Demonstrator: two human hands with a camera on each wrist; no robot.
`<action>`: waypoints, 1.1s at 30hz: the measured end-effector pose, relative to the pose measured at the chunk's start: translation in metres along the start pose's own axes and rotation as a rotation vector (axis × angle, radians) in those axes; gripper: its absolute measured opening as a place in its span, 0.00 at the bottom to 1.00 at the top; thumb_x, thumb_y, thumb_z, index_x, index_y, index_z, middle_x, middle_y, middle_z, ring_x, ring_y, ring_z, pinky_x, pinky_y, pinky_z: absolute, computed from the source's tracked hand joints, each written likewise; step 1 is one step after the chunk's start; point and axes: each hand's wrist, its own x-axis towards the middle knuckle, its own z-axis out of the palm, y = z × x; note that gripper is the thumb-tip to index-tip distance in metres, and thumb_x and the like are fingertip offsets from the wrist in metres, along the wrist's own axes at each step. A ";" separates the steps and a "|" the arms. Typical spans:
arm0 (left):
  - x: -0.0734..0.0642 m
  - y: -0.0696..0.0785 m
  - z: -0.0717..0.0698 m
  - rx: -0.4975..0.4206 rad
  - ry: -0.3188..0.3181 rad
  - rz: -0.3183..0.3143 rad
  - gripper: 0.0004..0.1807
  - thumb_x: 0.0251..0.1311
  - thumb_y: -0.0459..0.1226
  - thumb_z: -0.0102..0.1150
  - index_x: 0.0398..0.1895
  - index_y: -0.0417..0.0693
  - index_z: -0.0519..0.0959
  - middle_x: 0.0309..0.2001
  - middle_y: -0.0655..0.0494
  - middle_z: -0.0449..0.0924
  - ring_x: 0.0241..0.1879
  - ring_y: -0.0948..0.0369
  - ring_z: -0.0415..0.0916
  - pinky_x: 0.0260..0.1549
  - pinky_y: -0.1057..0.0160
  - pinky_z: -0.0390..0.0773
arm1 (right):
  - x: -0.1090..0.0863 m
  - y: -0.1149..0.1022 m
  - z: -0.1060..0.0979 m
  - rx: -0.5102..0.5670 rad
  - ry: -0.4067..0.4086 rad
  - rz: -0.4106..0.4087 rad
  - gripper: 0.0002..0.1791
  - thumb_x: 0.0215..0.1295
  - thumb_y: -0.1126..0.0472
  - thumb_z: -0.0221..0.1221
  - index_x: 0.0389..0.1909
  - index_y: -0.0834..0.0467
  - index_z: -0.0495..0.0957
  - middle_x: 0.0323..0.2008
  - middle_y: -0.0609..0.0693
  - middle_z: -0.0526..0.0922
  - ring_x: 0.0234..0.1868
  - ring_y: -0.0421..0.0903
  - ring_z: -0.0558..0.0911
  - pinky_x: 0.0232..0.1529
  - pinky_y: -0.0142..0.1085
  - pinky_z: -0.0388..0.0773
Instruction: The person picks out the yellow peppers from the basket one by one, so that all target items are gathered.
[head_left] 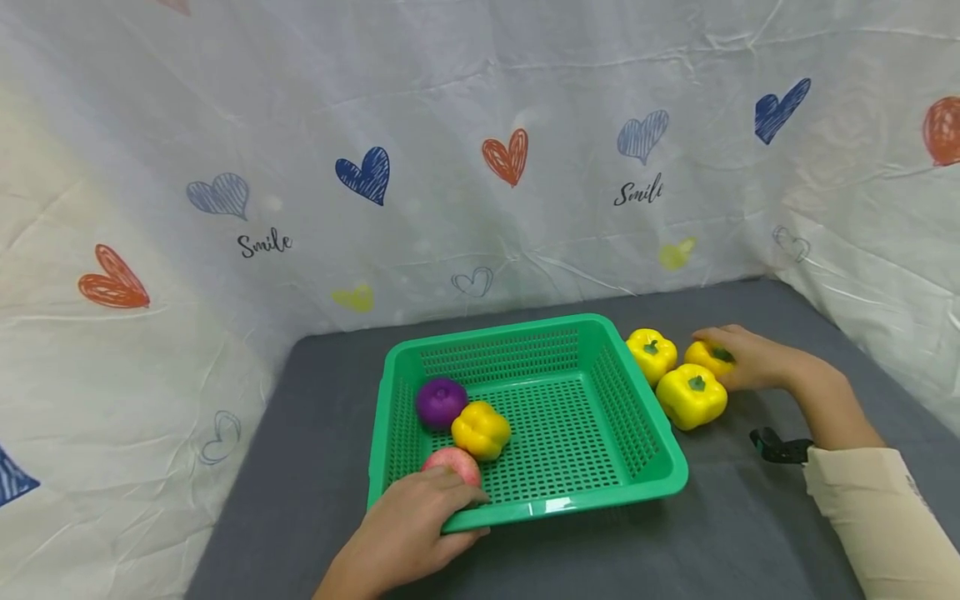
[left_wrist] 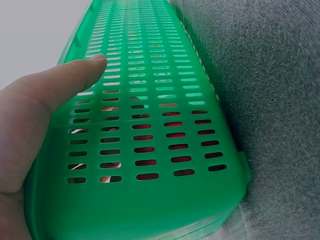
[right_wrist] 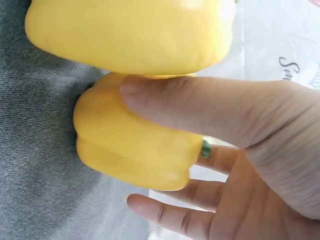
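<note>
My left hand [head_left: 411, 523] grips the near left rim of a green plastic basket [head_left: 570, 506], its thumb outside the wall and its fingers over the inside. In the left wrist view that thumb lies along the slotted basket wall [left_wrist: 130, 200]. My right hand [head_left: 761, 360] holds a yellow bell pepper [head_left: 705, 357] on the cloth, right of the basket. The right wrist view shows the thumb on the side of this pepper [right_wrist: 135, 135] and the fingers behind it. Two more yellow bell peppers, a front one [head_left: 692, 397] and a back one [head_left: 651, 355], lie beside it.
Inside the basket, toward its left, lie a round purple vegetable [head_left: 441, 403], a yellow bell pepper [head_left: 481, 430] and a pinkish round fruit [head_left: 454, 463] partly behind my left hand. Dark grey cloth [head_left: 315, 433] covers the table. A white curtain [head_left: 442, 100] with hearts hangs behind.
</note>
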 end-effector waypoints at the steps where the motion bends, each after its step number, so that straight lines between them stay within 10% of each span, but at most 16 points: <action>1: 0.000 0.000 0.000 0.002 0.002 -0.002 0.06 0.53 0.49 0.59 0.35 0.67 0.76 0.29 0.76 0.66 0.28 0.74 0.61 0.28 0.75 0.66 | 0.000 -0.001 -0.001 -0.002 0.002 -0.003 0.36 0.48 0.62 0.63 0.60 0.65 0.62 0.55 0.66 0.63 0.55 0.63 0.61 0.47 0.60 0.62; 16: -0.001 -0.001 -0.004 0.008 -0.012 -0.005 0.09 0.53 0.51 0.59 0.36 0.65 0.78 0.28 0.74 0.68 0.28 0.75 0.63 0.28 0.75 0.68 | -0.016 -0.060 -0.031 -0.057 -0.017 0.023 0.31 0.56 0.58 0.59 0.60 0.60 0.63 0.62 0.65 0.52 0.56 0.66 0.60 0.45 0.59 0.65; 33: -0.001 -0.001 -0.004 0.018 0.008 0.017 0.05 0.54 0.48 0.59 0.34 0.65 0.76 0.29 0.74 0.67 0.29 0.73 0.62 0.30 0.74 0.67 | 0.002 -0.150 -0.043 -0.120 -0.013 -0.203 0.33 0.58 0.48 0.59 0.64 0.48 0.60 0.66 0.54 0.52 0.62 0.57 0.59 0.53 0.55 0.63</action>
